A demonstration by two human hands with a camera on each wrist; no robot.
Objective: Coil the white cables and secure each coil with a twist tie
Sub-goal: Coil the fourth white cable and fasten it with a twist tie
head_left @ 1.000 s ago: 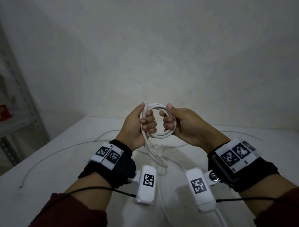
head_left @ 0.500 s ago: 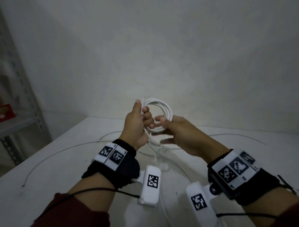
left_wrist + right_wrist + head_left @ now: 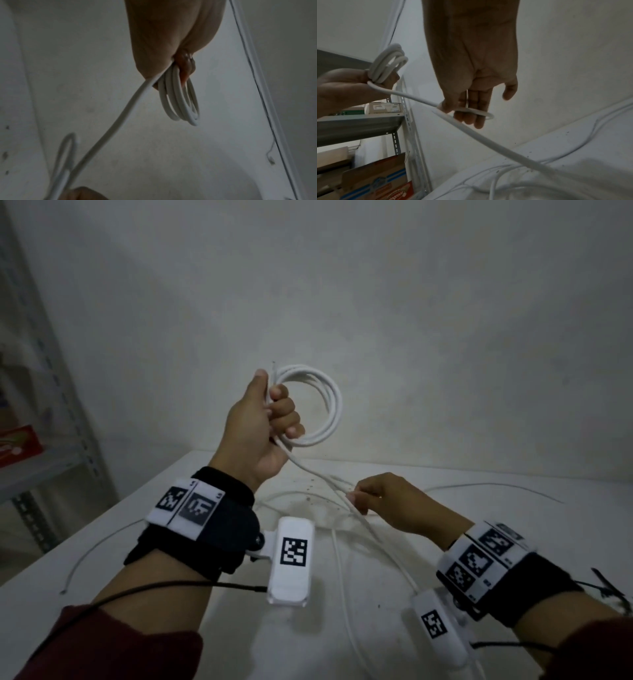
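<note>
The left hand [image 3: 262, 422] grips a coil [image 3: 322, 405] of several loops above the table [image 3: 102, 577], while the right hand [image 3: 383, 501], below it, pinches the loose cable [image 3: 318, 474]; more winding and tying seemingly remain.

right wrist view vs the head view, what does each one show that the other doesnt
Only the right wrist view shows the cable bent round the right hand's fingers and the cardboard boxes low on the shelf.

Only the head view shows both wrist bands with printed markers and thin wires lying on the table.

Both show the left hand gripping the white coil, with the cable's loose run leading down to the right hand.
</note>
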